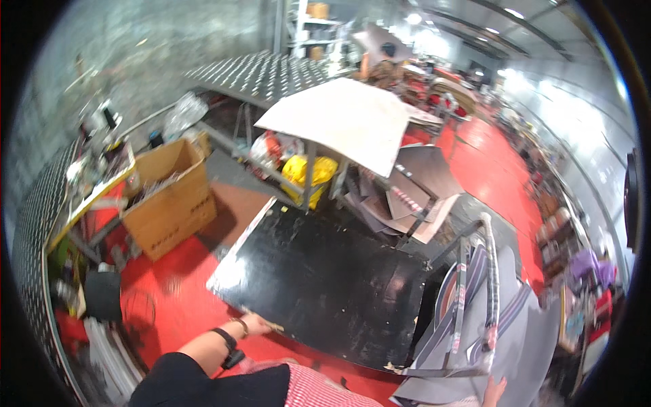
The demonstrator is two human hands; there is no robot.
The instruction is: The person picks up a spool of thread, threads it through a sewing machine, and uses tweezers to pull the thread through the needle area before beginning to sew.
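My left hand (254,324), with a bracelet and a dark watch on the wrist, reaches to the near left edge of a black-topped table (325,278). Its fingers are small and blurred against a pale worn spot on that edge, so their grip does not show. At the lower right my right hand (494,392) shows only in part. Its fingers are apart and lie against large grey flexible sheets (525,339). The sheets, some with striped edges, lean in a metal frame (494,285) beside the table.
A cardboard box (173,217) stands left of the table. Beyond the table are a white board (339,119) on a stand, a yellow bag (308,178) and stacked brown-grey sheets (424,180). A red floor aisle (485,169) runs to the back right past cluttered shelving.
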